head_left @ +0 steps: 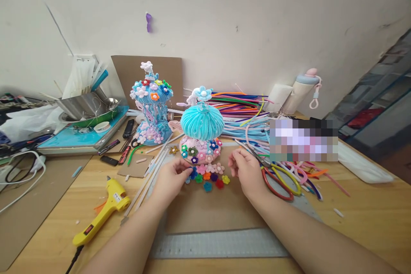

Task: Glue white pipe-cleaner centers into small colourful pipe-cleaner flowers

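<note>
A turquoise fuzzy-wire craft with a domed top (pixel 202 122) stands on the cardboard, a blue flower on its tip and small flowers around its base. In front of it lie several loose fuzzy-wire flowers, among them a light blue one (pixel 207 186) and a yellow one (pixel 226 179). My left hand (pixel 175 177) is closed, thumb and forefinger pinched beside a dark blue flower (pixel 193 173); what they grip, if anything, is hidden. My right hand (pixel 246 170) hovers right of the flowers with fingers curled together, and I cannot make out anything in them.
A similar finished-looking craft (pixel 152 102) stands back left. Scissors (pixel 278 180) lie beside my right forearm. A yellow glue gun (pixel 105 209) is at left, near white sticks. Bundled fuzzy wires (pixel 247 126) lie behind. Cardboard (pixel 205 214) covers part of a cutting mat (pixel 221 246).
</note>
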`<state>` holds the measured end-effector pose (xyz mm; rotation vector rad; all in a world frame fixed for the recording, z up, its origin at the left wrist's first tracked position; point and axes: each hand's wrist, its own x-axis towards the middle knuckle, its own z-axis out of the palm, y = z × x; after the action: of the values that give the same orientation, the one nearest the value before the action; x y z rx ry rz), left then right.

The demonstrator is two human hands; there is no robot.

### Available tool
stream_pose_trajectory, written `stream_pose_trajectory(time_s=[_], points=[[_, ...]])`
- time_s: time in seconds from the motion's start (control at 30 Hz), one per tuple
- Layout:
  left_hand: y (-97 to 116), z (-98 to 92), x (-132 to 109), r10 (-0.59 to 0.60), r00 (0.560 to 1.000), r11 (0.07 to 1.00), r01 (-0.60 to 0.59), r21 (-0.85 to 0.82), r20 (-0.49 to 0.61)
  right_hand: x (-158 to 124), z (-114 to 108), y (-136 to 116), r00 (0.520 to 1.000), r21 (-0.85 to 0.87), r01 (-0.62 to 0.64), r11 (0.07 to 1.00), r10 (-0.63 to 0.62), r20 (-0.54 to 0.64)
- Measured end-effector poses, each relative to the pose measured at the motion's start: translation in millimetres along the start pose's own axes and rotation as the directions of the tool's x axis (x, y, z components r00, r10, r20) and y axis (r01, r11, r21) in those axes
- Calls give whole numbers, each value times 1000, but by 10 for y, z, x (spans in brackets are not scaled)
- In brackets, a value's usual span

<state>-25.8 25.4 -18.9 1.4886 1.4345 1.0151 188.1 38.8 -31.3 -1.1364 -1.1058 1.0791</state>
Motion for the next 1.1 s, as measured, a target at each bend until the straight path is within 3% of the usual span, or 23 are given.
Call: stream_pose_trajectory(time_s=[0.2, 0.4, 0.53, 0.6, 0.67, 0.73, 0.8, 0.93, 1.1], points=[[87, 45, -112, 83, 987, 966, -114, 230, 141, 1, 19, 37, 998, -69, -10, 998, 14, 63], [130, -115, -58, 149, 989, 908, -134, 396, -7, 125, -87, -86, 992, -245, 82, 966, -57, 110], [148, -150, -40, 183, 983, 874, -161, 458, -4, 141, -163, -212, 947, -375, 229, 898, -115, 301], [166, -103, -59, 251, 963, 843, -267, 468, 97, 92, -165, -244, 875, -461, 373, 805, -141, 463], [171, -36, -89, 334, 914, 777, -406, 482, 232, 22, -150, -264, 781, -569, 540, 620, -118, 613], [153, 23, -120, 375, 863, 696, -503, 512, 339, -49, -135, -284, 727, -645, 638, 421, -52, 685], [119, 58, -147, 368, 842, 643, -537, 546, 395, -103, -130, -302, 720, -682, 654, 328, 6, 694], [75, 68, -176, 346, 823, 604, -562, 565, 450, -135, -142, -286, 705, -703, 666, 251, 97, 703], [148, 57, -195, 336, 836, 604, -545, 582, 434, -104, -135, -250, 761, -767, 614, 189, 117, 638]])
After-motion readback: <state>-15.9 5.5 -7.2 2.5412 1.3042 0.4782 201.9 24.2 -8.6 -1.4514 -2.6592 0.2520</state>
